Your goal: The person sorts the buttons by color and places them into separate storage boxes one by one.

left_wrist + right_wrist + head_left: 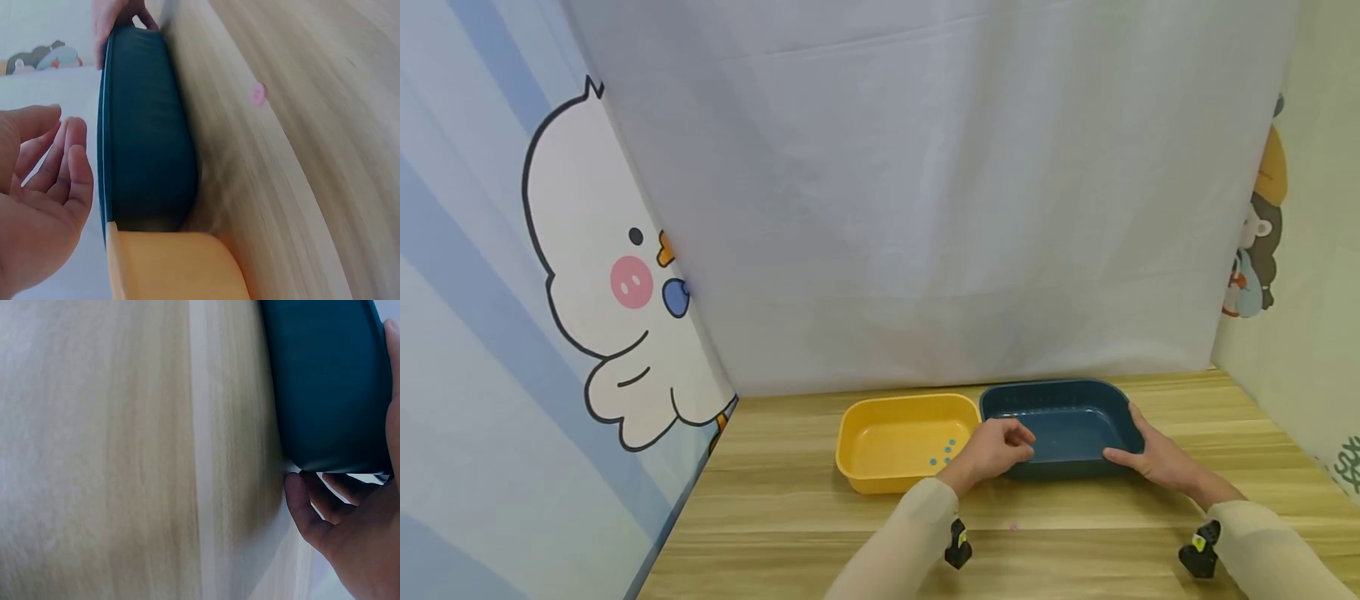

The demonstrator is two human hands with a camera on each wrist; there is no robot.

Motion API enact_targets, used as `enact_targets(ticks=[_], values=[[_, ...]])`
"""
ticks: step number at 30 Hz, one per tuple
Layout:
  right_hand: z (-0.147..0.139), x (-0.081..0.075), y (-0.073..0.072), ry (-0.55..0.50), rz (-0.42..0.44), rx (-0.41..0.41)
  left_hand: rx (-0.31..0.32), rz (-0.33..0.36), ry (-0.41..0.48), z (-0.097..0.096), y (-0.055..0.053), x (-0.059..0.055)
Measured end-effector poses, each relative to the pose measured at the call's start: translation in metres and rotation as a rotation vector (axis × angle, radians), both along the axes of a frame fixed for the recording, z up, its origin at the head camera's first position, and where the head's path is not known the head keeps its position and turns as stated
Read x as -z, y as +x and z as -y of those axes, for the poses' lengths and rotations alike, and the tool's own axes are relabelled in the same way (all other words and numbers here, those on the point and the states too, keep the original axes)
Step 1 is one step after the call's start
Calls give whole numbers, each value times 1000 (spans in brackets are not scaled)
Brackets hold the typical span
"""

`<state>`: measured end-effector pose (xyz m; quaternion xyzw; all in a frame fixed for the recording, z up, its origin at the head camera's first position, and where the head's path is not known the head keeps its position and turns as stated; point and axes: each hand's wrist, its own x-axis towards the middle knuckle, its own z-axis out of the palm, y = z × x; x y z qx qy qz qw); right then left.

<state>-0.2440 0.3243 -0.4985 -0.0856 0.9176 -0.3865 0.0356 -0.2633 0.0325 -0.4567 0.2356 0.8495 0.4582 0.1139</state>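
A dark teal plastic basin (1060, 433) stands on the table at the right. My right hand (1161, 454) grips its right end, thumb over the rim and fingers against the outer wall; the right wrist view shows those fingers (306, 512) at the basin's lower corner. Over the near-left corner of this basin hovers my left hand (996, 448), its fingers loosely curled. In the left wrist view nothing shows between that thumb and the fingers (75, 169). To the left, a yellow basin (880, 485) touches the teal one and holds several small blue pieces (947, 461).
A pink button (257, 94) lies on the wood-grain table (760, 517) in front of the teal basin. A pale grey curtain (925, 208) hangs behind the table's far edge. Printed cloth walls (490, 333) stand at both sides.
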Motion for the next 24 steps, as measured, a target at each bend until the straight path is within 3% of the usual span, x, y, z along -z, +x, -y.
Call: enact_targets(ticks=[5,10,16,20,24], values=[[-1,1,-1,-6,6,-1,106,4,-78,12,10,-2],[-1,1,-1,-1,-4,-1,220,-75,-178,21,17,-2],[0,0,0,1,-8,0,375,-113,-318,29,26,5],[0,1,0,5,-9,-2,457,-211,-416,31,29,12],[0,1,0,4,-9,-1,473,-322,-472,32,30,20]])
